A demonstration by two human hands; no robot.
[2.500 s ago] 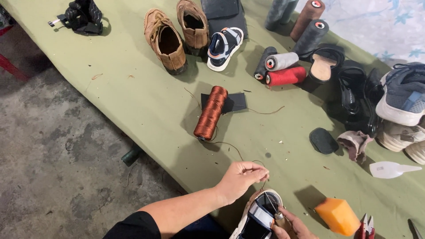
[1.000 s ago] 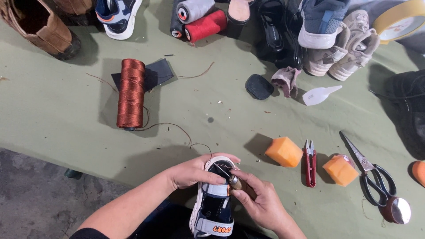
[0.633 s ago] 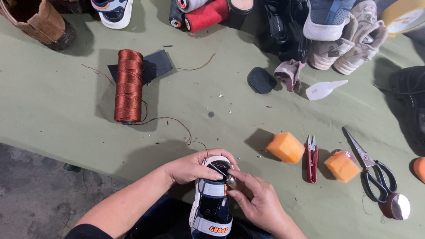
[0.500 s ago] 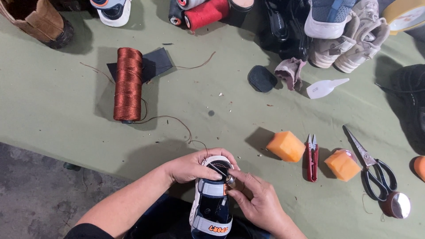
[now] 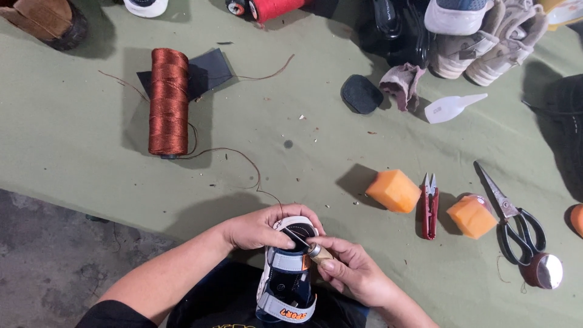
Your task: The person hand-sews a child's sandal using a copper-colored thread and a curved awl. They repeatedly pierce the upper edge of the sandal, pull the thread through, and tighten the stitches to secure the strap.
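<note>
Left hand (image 5: 258, 228) grips sandal (image 5: 288, 276); right hand (image 5: 352, 273) awl (image 5: 306, 246).

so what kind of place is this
Probably a shoe repair workbench: worn shoes line the far edge, a spool of brown thread lies nearby, and scissors sit on the green cloth-covered table.

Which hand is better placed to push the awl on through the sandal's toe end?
The right hand. It already grips the awl by its wooden handle, with the metal tip at the sandal. The left hand wraps around the toe end, steadying it, so it is likely better kept there.
</note>
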